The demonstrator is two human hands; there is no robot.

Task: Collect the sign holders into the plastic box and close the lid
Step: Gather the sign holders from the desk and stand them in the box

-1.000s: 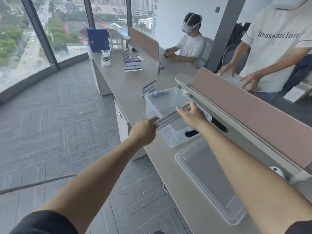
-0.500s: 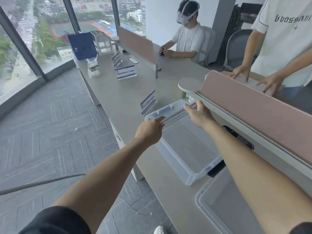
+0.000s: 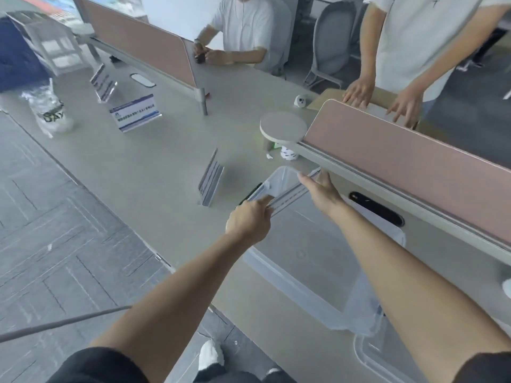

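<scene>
A clear acrylic sign holder (image 3: pixel 287 196) is held flat over the far end of the open plastic box (image 3: pixel 279 269). My left hand (image 3: pixel 250 219) grips its near end and my right hand (image 3: pixel 322 190) its far end. Another sign holder (image 3: pixel 210 181) stands on the desk just left of the box. Two more stand farther back: one (image 3: pixel 135 112) with a blue-and-white card and one (image 3: pixel 101 82) behind it. The box's clear lid (image 3: pixel 367 352) lies on the desk near me, partly hidden by my right arm.
A pink divider panel (image 3: pixel 409 164) with a round shelf (image 3: pixel 283 125) runs along the right of the grey desk (image 3: pixel 154 167). A plastic bag (image 3: pixel 49 111) sits far left. One person sits at the back; another stands at the right, hands on a cardboard box (image 3: pixel 326 95).
My view has moved forward and tilted down over the box. Both hands have kept hold of the sign holder, still over the box's far end.
</scene>
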